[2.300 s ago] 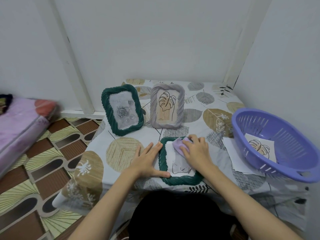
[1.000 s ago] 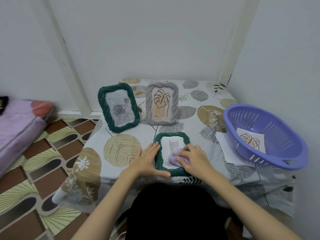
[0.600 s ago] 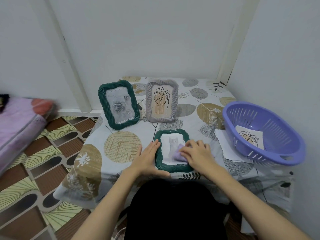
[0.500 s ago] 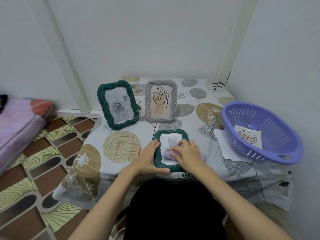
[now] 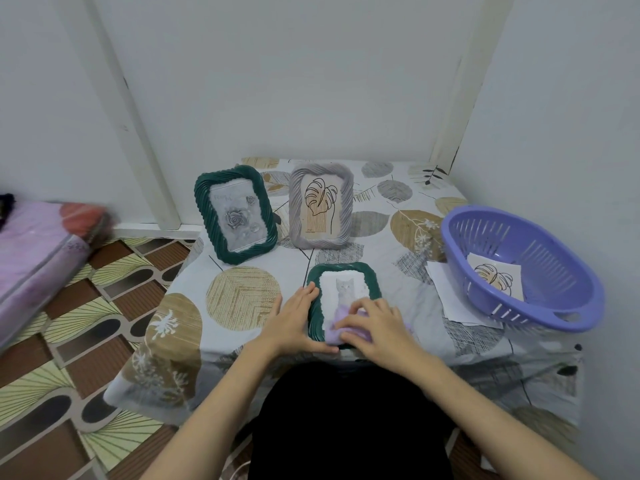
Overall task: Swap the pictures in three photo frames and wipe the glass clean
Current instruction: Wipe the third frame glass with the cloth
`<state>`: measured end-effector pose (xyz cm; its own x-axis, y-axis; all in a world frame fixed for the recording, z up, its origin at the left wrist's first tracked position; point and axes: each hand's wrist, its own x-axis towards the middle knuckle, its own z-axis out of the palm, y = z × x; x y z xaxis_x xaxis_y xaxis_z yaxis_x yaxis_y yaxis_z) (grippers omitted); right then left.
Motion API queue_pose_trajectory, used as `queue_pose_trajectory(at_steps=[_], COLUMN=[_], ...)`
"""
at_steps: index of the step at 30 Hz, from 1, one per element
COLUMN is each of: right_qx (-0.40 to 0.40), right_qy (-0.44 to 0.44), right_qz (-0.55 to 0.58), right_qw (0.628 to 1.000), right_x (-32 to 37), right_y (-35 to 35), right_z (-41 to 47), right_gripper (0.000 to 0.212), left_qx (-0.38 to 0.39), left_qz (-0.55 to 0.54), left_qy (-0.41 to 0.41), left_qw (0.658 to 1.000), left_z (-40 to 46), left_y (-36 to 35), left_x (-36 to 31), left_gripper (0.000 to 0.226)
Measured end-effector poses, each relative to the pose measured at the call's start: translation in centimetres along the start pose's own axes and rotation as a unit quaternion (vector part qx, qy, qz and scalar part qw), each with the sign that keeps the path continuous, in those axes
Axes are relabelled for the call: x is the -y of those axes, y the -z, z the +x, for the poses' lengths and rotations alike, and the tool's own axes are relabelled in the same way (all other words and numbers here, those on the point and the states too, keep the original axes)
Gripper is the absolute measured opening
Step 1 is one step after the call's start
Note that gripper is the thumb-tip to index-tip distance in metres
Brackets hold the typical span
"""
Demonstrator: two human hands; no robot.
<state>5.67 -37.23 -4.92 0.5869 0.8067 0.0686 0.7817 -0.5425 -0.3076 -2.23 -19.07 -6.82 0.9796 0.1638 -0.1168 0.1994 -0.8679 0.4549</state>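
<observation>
A small dark green frame (image 5: 341, 270) with a cat picture lies flat near the table's front edge. My right hand (image 5: 375, 329) presses a lilac cloth (image 5: 334, 327) onto the lower part of its glass. My left hand (image 5: 294, 320) rests flat against the frame's left edge, its thumb along the front. Behind stand a larger green frame (image 5: 235, 214) with a grey rose picture and a grey frame (image 5: 322, 206) with a leaf drawing, both upright.
A purple plastic basket (image 5: 519, 268) at the right holds a leaf picture (image 5: 493, 277); a white sheet (image 5: 450, 296) lies partly under it. The leaf-patterned tablecloth (image 5: 242, 296) hangs over the table edges. White walls close in behind and on the right. A pink mattress (image 5: 41, 251) lies on the floor at left.
My right hand has slid the cloth over the glass, from the top of the frame down to its lower part and from side to side. My left hand has stayed on the frame's left edge.
</observation>
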Motion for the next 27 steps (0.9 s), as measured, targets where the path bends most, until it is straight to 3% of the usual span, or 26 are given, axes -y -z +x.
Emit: queue_pose_trajectory(at_steps=[3, 5, 8, 11, 15, 19, 23, 27], right_qx=[0.009, 0.005, 0.011, 0.014, -0.013, -0.033, -0.047, -0.043], right_qy=[-0.048, -0.071, -0.043, -0.002, -0.083, -0.108, -0.028, -0.06], right_qz=[-0.019, -0.03, -0.019, -0.031, -0.062, -0.055, -0.045, -0.118], right_qw=[0.999, 0.997, 0.999, 0.999, 0.995, 0.992, 0.998, 0.99], right_x=[-2.0, -1.5, 0.7, 0.8, -2.8, -2.5, -2.9, -4.1], right_y=[1.4, 1.4, 0.5, 0.3, 1.7, 0.8, 0.8, 1.7], right_z=[0.4, 1.9, 2.6, 1.0, 0.7, 1.4, -1.1, 1.2], right_gripper=[0.036, 0.027, 0.029, 0.052, 0.03, 0.031, 0.064, 0.036], left_qx=[-0.005, -0.003, 0.0, -0.002, -0.004, -0.002, -0.005, 0.011], left_qz=[0.009, 0.014, 0.011, 0.003, 0.006, 0.005, 0.001, -0.001], left_qy=[0.004, 0.004, 0.004, 0.005, 0.011, 0.007, -0.001, -0.001], left_qw=[1.0, 1.0, 1.0, 1.0, 1.0, 1.0, 1.0, 1.0], left_z=[0.0, 0.0, 0.1, 0.0, -0.1, 0.0, 0.2, 0.2], left_y=[0.0, 0.0, 0.0, 0.1, 0.1, 0.1, 0.0, 0.3], left_x=[-0.1, -0.1, -0.1, -0.1, -0.3, -0.2, 0.1, 0.1], left_gripper=[0.119, 0.119, 0.132, 0.131, 0.117, 0.126, 0.135, 0.126])
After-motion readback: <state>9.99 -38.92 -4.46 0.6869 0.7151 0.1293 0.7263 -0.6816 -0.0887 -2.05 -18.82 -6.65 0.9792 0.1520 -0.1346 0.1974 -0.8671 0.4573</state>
